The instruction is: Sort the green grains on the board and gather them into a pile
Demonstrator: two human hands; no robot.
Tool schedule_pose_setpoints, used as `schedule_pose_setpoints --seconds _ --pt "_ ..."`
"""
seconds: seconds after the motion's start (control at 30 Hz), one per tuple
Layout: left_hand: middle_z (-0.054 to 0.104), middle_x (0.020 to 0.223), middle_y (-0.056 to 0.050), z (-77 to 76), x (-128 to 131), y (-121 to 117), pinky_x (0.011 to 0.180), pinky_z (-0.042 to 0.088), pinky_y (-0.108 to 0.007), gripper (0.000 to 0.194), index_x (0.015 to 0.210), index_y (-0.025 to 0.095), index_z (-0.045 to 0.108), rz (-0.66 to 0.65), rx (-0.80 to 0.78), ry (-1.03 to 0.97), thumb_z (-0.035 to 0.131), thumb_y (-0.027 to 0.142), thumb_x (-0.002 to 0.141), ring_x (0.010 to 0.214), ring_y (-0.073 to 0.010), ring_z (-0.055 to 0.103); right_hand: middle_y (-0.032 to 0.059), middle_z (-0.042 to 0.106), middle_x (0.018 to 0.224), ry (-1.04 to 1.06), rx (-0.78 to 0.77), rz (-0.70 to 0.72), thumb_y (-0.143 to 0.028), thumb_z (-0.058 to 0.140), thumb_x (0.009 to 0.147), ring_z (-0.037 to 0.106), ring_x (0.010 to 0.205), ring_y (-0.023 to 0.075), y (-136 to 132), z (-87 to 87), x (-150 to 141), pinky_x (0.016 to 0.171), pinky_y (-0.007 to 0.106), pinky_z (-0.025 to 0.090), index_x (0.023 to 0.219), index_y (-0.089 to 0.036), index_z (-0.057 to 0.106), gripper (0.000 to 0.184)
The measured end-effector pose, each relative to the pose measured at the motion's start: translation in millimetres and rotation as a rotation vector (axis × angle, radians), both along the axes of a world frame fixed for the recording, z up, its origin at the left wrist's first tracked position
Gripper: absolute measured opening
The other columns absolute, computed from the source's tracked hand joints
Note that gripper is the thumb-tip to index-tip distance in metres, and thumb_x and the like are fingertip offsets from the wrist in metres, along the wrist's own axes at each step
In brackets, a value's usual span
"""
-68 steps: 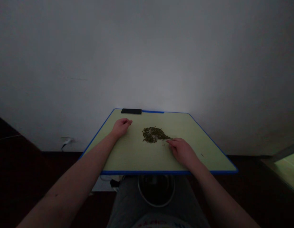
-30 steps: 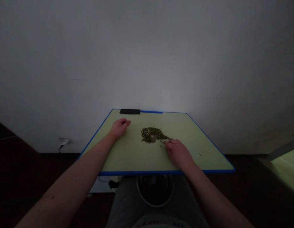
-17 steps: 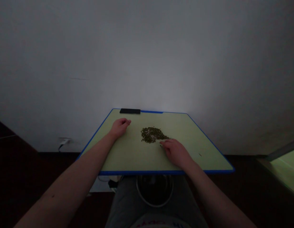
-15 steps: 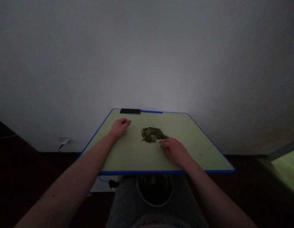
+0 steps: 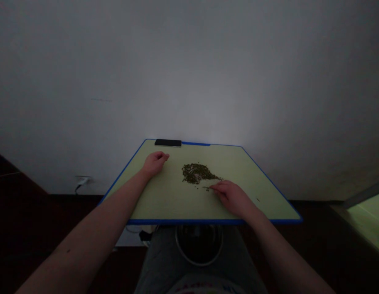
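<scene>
On the board (image 5: 173,204), left hand (image 5: 155,163) curls empty, right hand (image 5: 230,199) pinches a sliver (image 5: 206,188) beside green crumbs (image 5: 197,173)

Pale green rectangular surface (image 5: 164,204) with a bright blue border, viewed from above. Along the far edge, a flat black rectangular smartphone (image 5: 167,143), lying lengthwise. Near the middle, a loose heap of small dark green grains (image 5: 197,173), tapering to the right, with a few strays just beside it. Farther right, one lone dark speck (image 5: 257,199).
</scene>
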State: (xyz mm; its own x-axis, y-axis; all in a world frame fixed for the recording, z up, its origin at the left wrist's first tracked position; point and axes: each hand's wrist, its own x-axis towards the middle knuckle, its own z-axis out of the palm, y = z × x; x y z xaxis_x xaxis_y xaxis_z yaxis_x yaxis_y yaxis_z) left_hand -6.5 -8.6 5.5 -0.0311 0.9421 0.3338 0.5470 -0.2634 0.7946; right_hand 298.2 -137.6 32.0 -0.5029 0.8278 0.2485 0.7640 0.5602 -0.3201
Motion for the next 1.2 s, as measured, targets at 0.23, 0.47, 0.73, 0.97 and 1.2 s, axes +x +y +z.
schedule_pose_setpoints --seconds 0.23,0.47,0.73,0.97,1.2 --pt "0.04 0.048 0.005 0.3 1 -1 0.048 0.028 -0.023 0.034 0.06 0.017 0.053 0.013 -0.004 0.005 0.049 0.048 0.072 0.047 -0.0084 0.037 0.0075 0.066 0.098 -0.018 0.017 -0.034 -0.018 0.041 0.085 0.056 0.093 0.0175 14 -5.6 -9 0.084 0.03 0.04 0.106 -0.019 0.063 0.031" --pt "0.04 0.048 0.004 0.9 1 -2 0.048 0.028 -0.023 0.036 0.061 0.017 0.054 0.005 -0.009 -0.009 0.048 0.05 0.072 0.047 -0.0084 0.036 0.0062 0.066 0.096 -0.025 0.02 0.024 -0.018 0.042 0.085 0.056 0.091 0.0169 12 -1.5 -11 0.083 0.03 0.041 0.105 -0.019 0.063 0.029" --pt "0.041 0.049 0.004 0.8 0 -2 0.048 0.028 -0.023 0.036 0.061 0.016 0.054 0.003 -0.004 0.027 0.047 0.05 0.073 0.048 -0.0085 0.037 0.0057 0.066 0.091 -0.02 0.007 0.041 -0.019 0.041 0.086 0.056 0.088 0.0167 3 -0.6 -3 0.081 0.029 0.041 0.105 -0.019 0.063 0.029" --pt "0.039 0.048 0.005 -0.7 0 -1 0.047 0.026 -0.023 0.035 0.062 0.016 0.054 -0.012 -0.006 -0.006 0.048 0.05 0.072 0.046 -0.008 0.035 0.0071 0.066 0.096 -0.025 0.036 -0.054 -0.019 0.041 0.085 0.056 0.091 0.0174 19 -6.4 -8 0.083 0.03 0.04 0.106 -0.018 0.063 0.031" --pt "0.039 0.047 0.005 4.7 3 -6 0.047 0.027 -0.023 0.034 0.06 0.017 0.053 -0.005 -0.029 -0.024 0.049 0.048 0.072 0.045 -0.008 0.035 0.0072 0.066 0.093 -0.044 0.042 -0.016 -0.018 0.041 0.085 0.055 0.089 0.0173 18 -5.1 -13 0.082 0.031 0.04 0.107 -0.018 0.063 0.031"
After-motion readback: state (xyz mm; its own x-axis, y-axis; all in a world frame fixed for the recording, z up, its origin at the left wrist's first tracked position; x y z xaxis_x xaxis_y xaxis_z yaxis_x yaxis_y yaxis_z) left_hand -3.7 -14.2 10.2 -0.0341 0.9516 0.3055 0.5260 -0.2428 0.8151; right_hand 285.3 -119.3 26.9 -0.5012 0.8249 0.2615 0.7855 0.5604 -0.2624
